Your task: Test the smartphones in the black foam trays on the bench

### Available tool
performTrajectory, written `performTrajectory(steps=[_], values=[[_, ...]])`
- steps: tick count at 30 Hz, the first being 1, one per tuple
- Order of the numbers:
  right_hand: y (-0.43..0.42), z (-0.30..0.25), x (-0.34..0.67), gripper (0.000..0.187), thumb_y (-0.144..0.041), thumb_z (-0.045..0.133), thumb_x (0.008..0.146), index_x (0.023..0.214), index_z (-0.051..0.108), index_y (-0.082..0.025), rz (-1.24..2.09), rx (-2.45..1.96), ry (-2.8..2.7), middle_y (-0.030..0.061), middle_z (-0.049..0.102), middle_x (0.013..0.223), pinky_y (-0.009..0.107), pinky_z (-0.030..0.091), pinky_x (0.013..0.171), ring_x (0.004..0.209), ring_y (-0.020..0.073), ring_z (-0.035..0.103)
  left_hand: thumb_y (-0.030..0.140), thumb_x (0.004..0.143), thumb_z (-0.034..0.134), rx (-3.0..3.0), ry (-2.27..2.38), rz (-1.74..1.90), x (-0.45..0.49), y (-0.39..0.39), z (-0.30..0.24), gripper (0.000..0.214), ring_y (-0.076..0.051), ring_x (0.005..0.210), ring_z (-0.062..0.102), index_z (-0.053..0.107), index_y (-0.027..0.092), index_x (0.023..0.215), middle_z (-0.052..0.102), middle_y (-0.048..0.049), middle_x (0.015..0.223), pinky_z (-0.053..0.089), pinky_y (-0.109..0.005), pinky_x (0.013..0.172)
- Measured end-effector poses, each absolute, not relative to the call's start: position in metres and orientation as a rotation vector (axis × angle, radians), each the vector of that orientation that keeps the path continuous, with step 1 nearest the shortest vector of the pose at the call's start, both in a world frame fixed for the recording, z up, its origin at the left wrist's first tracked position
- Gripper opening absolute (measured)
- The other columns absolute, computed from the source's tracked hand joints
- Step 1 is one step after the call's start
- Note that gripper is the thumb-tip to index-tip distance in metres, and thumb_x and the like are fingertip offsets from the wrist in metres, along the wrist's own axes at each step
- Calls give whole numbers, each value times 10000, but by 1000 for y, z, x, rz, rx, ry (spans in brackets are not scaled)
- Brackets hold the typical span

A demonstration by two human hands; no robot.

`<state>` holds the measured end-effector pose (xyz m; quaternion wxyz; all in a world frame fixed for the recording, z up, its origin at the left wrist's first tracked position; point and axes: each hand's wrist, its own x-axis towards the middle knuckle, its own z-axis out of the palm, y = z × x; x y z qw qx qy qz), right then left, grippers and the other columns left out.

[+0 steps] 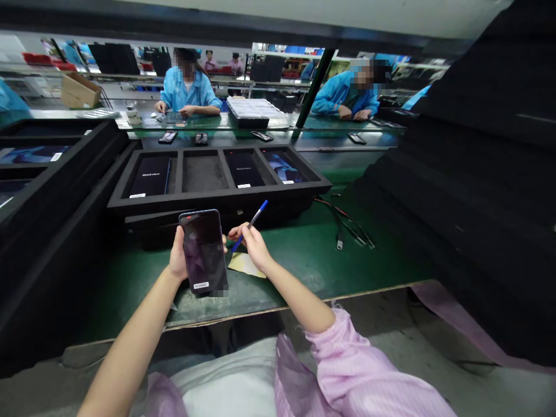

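My left hand [178,258] is closed around a smartphone [204,249], held upright above the near edge of the green bench. Its dark screen faces me, with a white label near the bottom. Pinched in my right hand [254,243] is a pen [259,213] with a blue cap end, slanting up to the right, just beside the phone. Below that hand a yellowish piece of paper [247,264] lies on the bench. Beyond both hands sits a black foam tray [217,201]. Three of its compartments hold phones, among them a dark one [150,175] at the left; the second compartment is bare.
Cables [347,226] with metal ends lie right of the tray. Stacked black foam [469,191] rises at the right, and more foam trays [65,179] stand at the left. Behind, several phones lie along a line where two people in blue work.
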<state>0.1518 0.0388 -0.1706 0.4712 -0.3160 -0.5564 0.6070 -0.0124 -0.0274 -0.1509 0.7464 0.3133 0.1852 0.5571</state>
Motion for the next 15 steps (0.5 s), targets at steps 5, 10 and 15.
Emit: performTrajectory(steps=[5,10,15], values=[[36,-168,153,425,-648,487,750,733,379,-237,1479,-776,-1326,-83,355,532,243,409,499,437,79,357,704,655,579,694,417,1234,-13,-28,-151,750,-265,875,604,580,102,1102,627,-129,983,503,-364,784],[35,-173,151,364,-584,445,773,833,471,-226,1404,-776,-1416,-35,395,644,248,385,549,557,104,397,707,651,582,707,424,1239,-14,-29,-149,751,-268,867,609,580,112,1110,631,-117,979,510,-370,763],[34,-175,153,378,-590,382,822,777,446,-220,1339,-794,-1594,-28,386,640,245,332,528,564,109,381,714,626,601,717,435,1254,-16,-30,-147,740,-276,857,616,608,118,1065,637,-118,981,515,-370,749]])
